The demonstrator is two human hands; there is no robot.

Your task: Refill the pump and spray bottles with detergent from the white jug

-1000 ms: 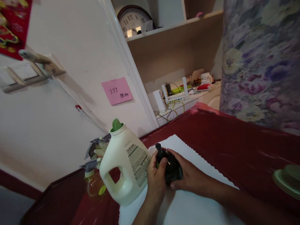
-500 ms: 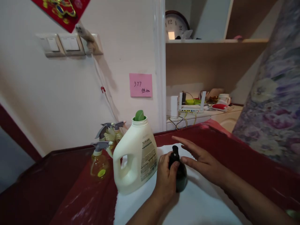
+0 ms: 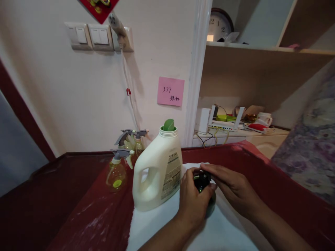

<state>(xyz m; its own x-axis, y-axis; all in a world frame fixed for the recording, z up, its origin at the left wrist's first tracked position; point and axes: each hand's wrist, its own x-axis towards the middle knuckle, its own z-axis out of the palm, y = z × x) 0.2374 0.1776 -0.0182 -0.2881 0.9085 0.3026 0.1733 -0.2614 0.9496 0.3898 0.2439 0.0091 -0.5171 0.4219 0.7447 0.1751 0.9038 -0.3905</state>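
A small dark green bottle (image 3: pixel 202 182) stands on a white cloth (image 3: pixel 225 230) in front of me. My left hand (image 3: pixel 193 204) is wrapped round its body. My right hand (image 3: pixel 231 190) lies over the bottle's top, fingers curled on the cap, which is mostly hidden. Just left of the hands stands a large cream jug with a handle (image 3: pixel 157 170) and a green spout in its open neck.
Three yellow spray bottles (image 3: pixel 117 171) stand behind the jug near the wall. The table has a red cover (image 3: pixel 261 174). A pink note (image 3: pixel 170 91) hangs on the wall. A shelf behind holds a router (image 3: pixel 225 123) and a cup; a flowered cloth (image 3: pixel 311 153) hangs at right.
My right hand, open and hovering half a second ago, has come down onto the bottle's top. The view has shifted right and levelled; the left hand stays on the bottle.
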